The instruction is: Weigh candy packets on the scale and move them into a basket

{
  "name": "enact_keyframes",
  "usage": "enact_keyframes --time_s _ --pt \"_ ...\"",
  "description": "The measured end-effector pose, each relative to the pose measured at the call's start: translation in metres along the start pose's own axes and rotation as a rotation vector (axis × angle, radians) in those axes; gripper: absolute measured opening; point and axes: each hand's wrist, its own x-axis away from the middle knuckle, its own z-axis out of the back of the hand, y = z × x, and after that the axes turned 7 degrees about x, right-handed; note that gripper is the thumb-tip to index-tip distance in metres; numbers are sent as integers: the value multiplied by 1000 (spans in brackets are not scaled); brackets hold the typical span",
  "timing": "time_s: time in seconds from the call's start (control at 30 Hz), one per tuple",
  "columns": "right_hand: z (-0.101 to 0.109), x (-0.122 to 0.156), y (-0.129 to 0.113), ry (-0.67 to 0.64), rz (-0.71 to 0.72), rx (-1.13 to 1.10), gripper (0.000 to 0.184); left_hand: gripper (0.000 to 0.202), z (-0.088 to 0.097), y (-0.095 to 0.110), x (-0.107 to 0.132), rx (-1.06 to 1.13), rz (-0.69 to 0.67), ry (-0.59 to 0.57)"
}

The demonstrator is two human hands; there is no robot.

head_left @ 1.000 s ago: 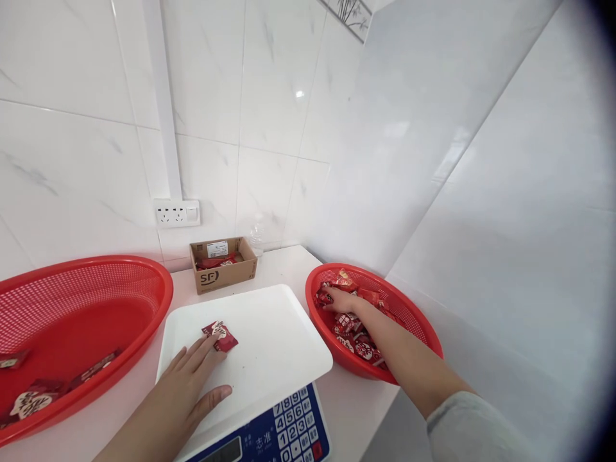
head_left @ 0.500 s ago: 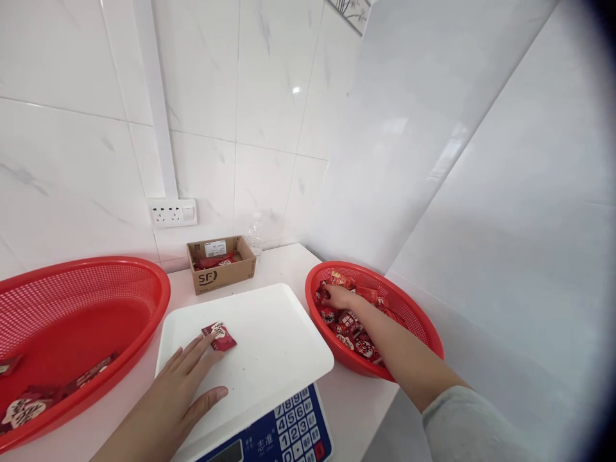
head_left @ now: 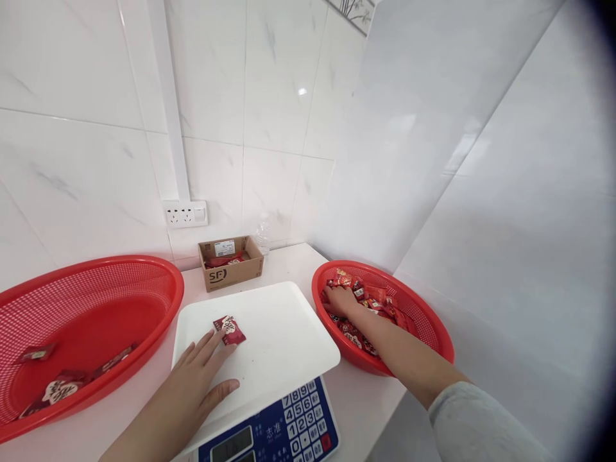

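Note:
My left hand (head_left: 195,385) lies flat and open on the white scale tray (head_left: 283,333), fingertips touching a small red snack packet (head_left: 230,329). My right hand (head_left: 341,299) reaches into the round red basket (head_left: 433,327) on the right, fingers curled down among several red packets (head_left: 373,298); whether it grips one is hidden. The scale's blue keypad (head_left: 303,427) shows below the tray.
A large red oval basket (head_left: 96,282) on the left holds a few red packets (head_left: 58,388). A small cardboard box (head_left: 231,273) with packets stands against the tiled wall, a clear bottle (head_left: 262,237) beside it. A wall socket (head_left: 185,213) sits above.
My right hand has shifted slightly within the right basket among the packets. My left hand stays flat beside the packet on the tray. The view shifted a little.

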Motion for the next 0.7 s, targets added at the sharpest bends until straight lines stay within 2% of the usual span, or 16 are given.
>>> enact_keyframes --time_s 0.4,0.57,0.7 --pt "2 -6 -4 -77 -90 -101 30 48 2 2 1 45 46 -16" --pt "12 -4 7 -14 -137 -217 31 48 2 4 0 72 48 13" --pt "33 1 25 85 -172 -321 29 51 2 6 -1 66 119 -50"
